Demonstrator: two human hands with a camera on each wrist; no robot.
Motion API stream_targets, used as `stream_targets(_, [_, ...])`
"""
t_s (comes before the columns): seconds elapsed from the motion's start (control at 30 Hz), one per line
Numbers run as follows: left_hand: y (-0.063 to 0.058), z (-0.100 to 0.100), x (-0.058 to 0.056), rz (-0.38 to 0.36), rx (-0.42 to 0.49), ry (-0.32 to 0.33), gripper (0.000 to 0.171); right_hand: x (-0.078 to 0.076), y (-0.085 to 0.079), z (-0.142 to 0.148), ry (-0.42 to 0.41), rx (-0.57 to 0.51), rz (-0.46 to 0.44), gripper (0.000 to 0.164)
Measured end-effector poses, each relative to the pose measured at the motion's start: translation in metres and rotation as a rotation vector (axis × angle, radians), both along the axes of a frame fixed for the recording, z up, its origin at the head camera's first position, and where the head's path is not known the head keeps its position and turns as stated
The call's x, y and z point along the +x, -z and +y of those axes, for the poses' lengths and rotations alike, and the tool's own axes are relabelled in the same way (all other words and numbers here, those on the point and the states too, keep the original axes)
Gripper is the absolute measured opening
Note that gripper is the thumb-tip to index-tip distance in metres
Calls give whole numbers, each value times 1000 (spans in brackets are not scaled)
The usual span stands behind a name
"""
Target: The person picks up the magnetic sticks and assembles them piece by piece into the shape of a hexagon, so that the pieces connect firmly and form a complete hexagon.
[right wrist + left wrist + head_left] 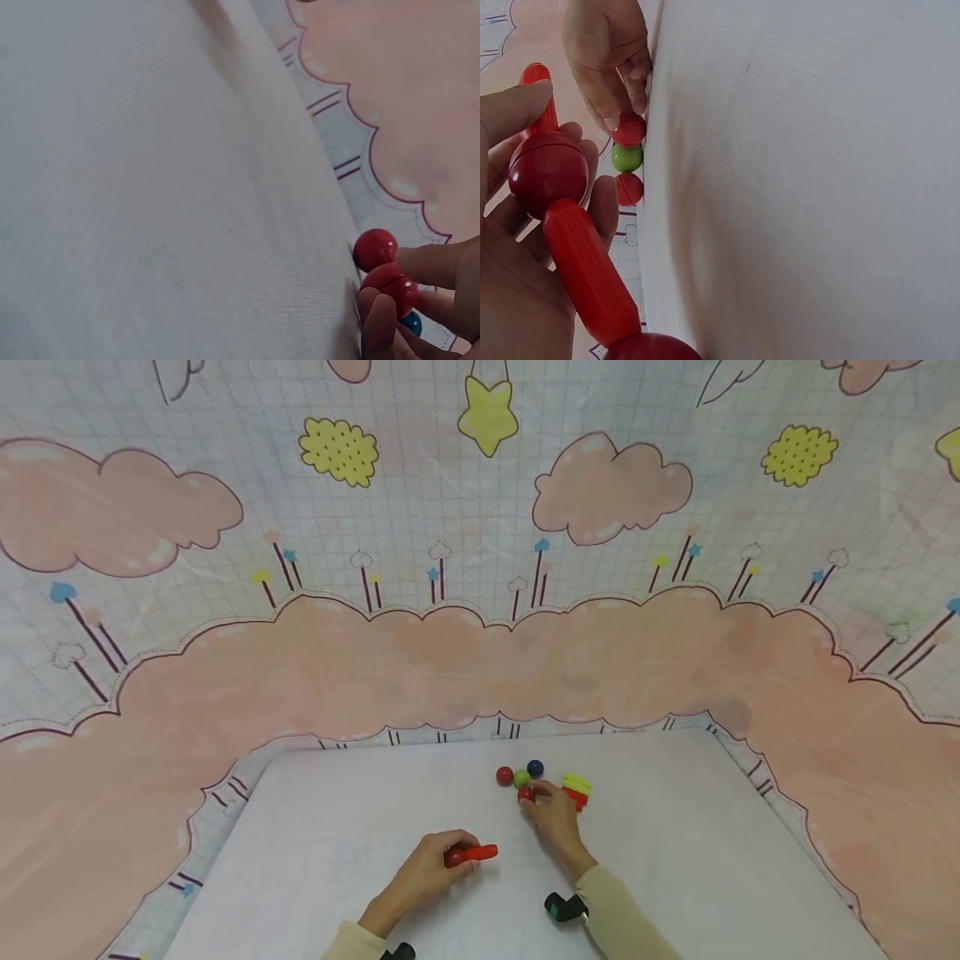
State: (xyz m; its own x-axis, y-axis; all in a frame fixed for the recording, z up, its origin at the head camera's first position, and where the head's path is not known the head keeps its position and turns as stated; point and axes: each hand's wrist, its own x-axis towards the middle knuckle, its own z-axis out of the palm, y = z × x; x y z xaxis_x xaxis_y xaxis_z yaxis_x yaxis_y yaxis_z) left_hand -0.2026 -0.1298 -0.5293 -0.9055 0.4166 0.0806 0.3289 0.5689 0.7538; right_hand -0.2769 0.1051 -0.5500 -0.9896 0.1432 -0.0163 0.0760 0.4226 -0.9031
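Note:
My left hand [435, 864] grips a joined toy piece of red balls and red rods. In the left wrist view its middle ball [549, 176] sits between thumb and fingers. One ribbed rod [592, 274] runs from it to a lower ball [654, 349], and another rod [540, 101] sticks out under the thumb. Farther forward, my right hand [557, 820] pinches a red ball [388, 289] between thumb and fingers, close over the table. Beside that ball are a green ball [521, 779], another red ball [505, 776] and a blue ball [535, 768].
Yellow-green rods [577, 782] and red rods [576, 797] lie side by side just right of my right hand. The white table [337, 810] ends at the back against a patterned cloth [450, 668] with clouds and stars.

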Motion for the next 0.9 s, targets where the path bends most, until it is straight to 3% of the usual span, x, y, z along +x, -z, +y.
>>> stream_targets(0.17, [1,1,0,-44,5,-5,23,0,1,-1,11,24,0,36])
stream_targets(0.43, [3,-2,-1,-22,5,-11,22,1,0,1,6,45,31,32])
stream_targets(0.9, [2,-2,-2,-28,22,-13,23,21,-28,12,-82,-43,94,32])
